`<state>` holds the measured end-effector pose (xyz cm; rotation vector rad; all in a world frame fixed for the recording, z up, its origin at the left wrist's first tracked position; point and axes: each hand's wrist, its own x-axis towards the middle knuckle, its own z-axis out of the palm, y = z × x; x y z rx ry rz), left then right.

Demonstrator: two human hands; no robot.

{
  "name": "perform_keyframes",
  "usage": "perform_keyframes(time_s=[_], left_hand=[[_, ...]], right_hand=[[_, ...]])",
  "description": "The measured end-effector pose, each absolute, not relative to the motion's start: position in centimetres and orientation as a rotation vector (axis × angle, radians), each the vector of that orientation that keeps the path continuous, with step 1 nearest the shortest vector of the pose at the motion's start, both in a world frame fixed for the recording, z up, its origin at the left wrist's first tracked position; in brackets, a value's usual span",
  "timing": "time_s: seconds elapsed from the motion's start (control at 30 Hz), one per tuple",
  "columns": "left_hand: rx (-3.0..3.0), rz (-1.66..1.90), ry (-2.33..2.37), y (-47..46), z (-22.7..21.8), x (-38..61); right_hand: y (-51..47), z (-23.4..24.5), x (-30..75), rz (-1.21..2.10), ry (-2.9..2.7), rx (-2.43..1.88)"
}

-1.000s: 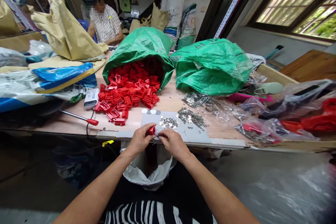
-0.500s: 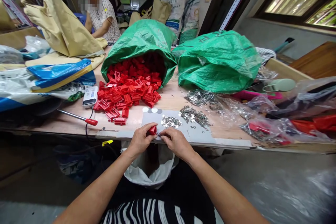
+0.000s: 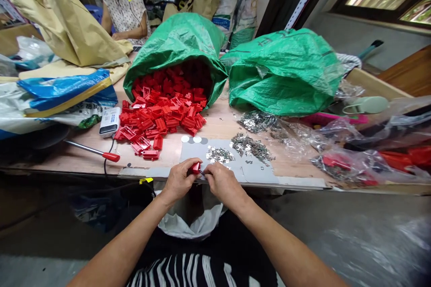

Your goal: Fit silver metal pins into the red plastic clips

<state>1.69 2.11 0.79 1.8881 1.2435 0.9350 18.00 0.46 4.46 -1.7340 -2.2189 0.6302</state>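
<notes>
At the front edge of the table, my left hand (image 3: 181,180) is closed around a small red plastic part (image 3: 195,168). My right hand (image 3: 222,182) meets it from the other side, with thumb and fingers pinched on a thin, dark tool-like piece (image 3: 202,172) whose tip points at the red part. Most of that piece is hidden in my fingers, so its kind is unclear. Just beyond my hands lies a small heap of shiny flat metal pieces (image 3: 219,155) on a grey sheet (image 3: 188,152). A larger metal heap (image 3: 252,149) is to its right.
Many red plastic parts (image 3: 158,119) spill from a green woven sack (image 3: 188,31). Another green sack (image 3: 286,76) lies to the right. A red-handled rod (image 3: 111,157) and a white device (image 3: 110,122) are at left. Below hangs a white bag (image 3: 183,228). A co-worker (image 3: 126,13) sits opposite.
The camera view has shifted slightly, so the table's things sit a little higher. My hands stay together at the red part, which is turned slightly.
</notes>
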Motion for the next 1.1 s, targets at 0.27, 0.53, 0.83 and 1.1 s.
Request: perform_keyframes(time_s=[0.27,0.53,0.83,1.1], left_hand=[[1.884,0.917,1.315,1.6,1.5,2.2],[1.685,1.069,1.335,-1.2,2.1,2.3],[0.835,1.122,0.899,-2.0,4.3,2.5],[0.274,0.988,0.706,-3.0,4.7,2.7]], right_hand=[[0.0,4.2,17.6,0.619,-2.159,-1.708],[-2.2,3.7,19.4,0.856,-1.899,-1.387],[-4.1,4.6,19.5,1.140,-1.827,-1.204],[-4.6,6.2,19.4,1.066,-1.923,-1.219]])
